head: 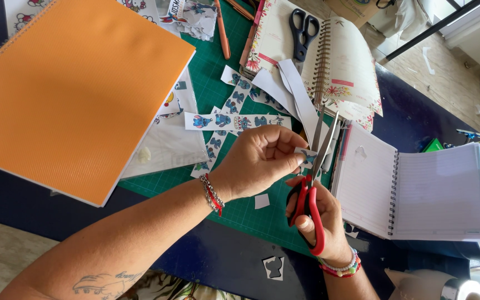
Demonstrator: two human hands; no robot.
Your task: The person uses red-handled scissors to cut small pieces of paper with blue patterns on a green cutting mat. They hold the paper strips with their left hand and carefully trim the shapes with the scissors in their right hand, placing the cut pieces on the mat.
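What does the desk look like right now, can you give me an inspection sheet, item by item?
Surface: green cutting mat on a dark blue table.
Job's things: red-handled scissors in the right hand; small printed sticker piece pinched by the left hand.
Clutter: orange notebook, sticker strips, black scissors, open spiral notebook, paper offcuts.
Fingers: left closed on the sticker piece, right through the scissor handles.
Cables: nothing seen.
Surroundings: tiled floor beyond the table.
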